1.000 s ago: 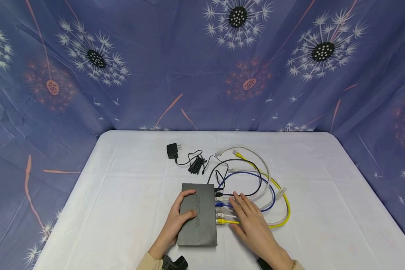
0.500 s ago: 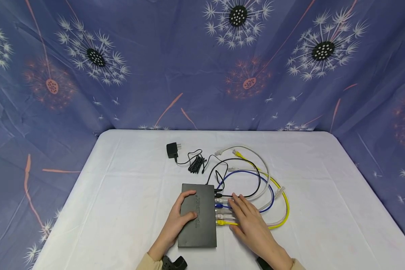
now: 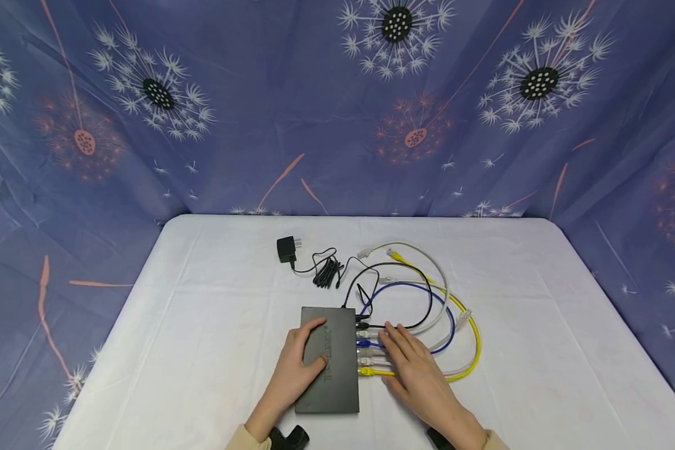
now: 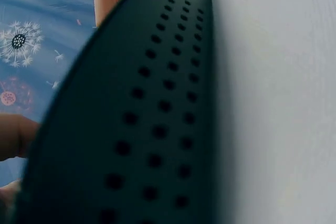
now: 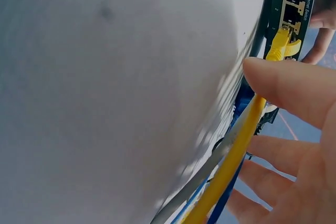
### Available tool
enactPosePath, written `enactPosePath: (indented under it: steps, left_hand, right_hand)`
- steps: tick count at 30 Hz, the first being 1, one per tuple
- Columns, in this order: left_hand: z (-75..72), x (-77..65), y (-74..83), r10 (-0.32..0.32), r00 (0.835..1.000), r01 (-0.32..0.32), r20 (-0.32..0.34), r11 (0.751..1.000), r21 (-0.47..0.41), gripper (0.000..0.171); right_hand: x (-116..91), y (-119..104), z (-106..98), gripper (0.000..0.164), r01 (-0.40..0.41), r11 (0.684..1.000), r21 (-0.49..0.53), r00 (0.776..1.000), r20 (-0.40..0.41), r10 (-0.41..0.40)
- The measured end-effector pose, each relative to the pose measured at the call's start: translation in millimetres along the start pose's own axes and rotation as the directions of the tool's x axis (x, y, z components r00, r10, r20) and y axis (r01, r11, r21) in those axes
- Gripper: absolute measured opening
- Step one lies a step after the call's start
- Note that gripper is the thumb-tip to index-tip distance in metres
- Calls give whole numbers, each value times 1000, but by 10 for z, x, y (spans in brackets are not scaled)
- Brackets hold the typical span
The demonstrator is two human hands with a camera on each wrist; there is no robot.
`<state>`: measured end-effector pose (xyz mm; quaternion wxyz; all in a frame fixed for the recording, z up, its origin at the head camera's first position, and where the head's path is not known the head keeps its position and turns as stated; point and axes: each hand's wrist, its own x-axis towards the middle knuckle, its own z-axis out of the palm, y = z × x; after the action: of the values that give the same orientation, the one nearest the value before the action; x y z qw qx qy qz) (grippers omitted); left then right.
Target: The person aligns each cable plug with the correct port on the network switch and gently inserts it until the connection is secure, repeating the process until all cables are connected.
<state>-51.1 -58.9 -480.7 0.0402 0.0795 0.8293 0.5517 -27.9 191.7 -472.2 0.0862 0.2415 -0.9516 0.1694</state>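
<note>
While my left hand (image 3: 300, 365) rests on top of the dark network switch (image 3: 329, 359) near the desk's (image 3: 214, 350) front edge, its fingers curled over the casing in a holding grip, my right hand (image 3: 416, 369) lies with loose, open fingers across the plugged-in cables. My thumb touches the yellow cable (image 5: 239, 153) just behind its plug, and the black power adapter (image 3: 286, 249) lies nearer the back edge.

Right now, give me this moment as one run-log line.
left hand: holds network switch on table | right hand: fingers over plugged cables beside yellow cable | power adapter: unplugged
</note>
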Motion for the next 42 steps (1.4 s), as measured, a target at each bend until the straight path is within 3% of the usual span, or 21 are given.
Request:
enactPosePath:
  steps: [13,32,42]
  left_hand:
    - [30,-40,23,80,996,-74,-29,981,178,64]
    - [-10,14,-5,67,998,-64,-6,980,186,69]
    - [10,25,16,118,993,-113,-8,968,225,72]
  right_hand:
    - [4,-17,-7,71,-18,1000,-8,1000,12,18]
    - [35,-4,-17,71,5,1000,-28,1000,-25,-6]
    - [50,16,0,71,7,1000,-10,999,-39,-7]
